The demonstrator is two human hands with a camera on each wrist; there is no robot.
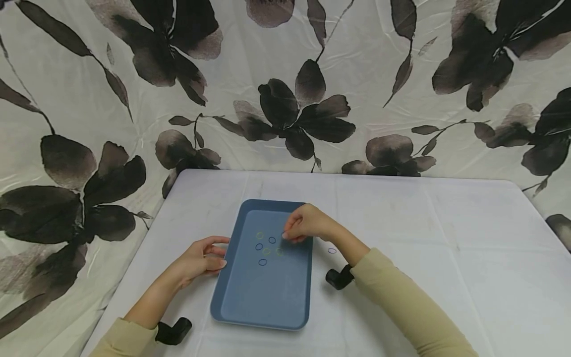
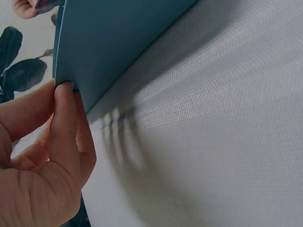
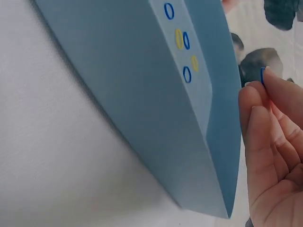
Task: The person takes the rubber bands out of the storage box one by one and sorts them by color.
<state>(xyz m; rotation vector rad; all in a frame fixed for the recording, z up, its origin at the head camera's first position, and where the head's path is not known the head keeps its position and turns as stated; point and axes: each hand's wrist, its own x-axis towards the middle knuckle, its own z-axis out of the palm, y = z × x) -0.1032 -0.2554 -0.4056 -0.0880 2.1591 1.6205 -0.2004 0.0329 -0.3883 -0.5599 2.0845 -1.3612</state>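
Observation:
A blue rectangular tray lies on the table with several small thin rings, blue and yellow, grouped on its floor. They look like little rubber bands, such as the blue one and the yellow one. My left hand holds the tray's left rim between thumb and fingers. Over the tray's right side, my right hand pinches a blue rubber band between thumb and index finger. That band is raised above the rim in the right wrist view. The other right fingers are curled below it.
One purple rubber band lies on the white tablecloth, right of the tray and close to my right forearm. Each wrist carries a black camera mount. Behind the table hangs a white curtain printed with dark flowers.

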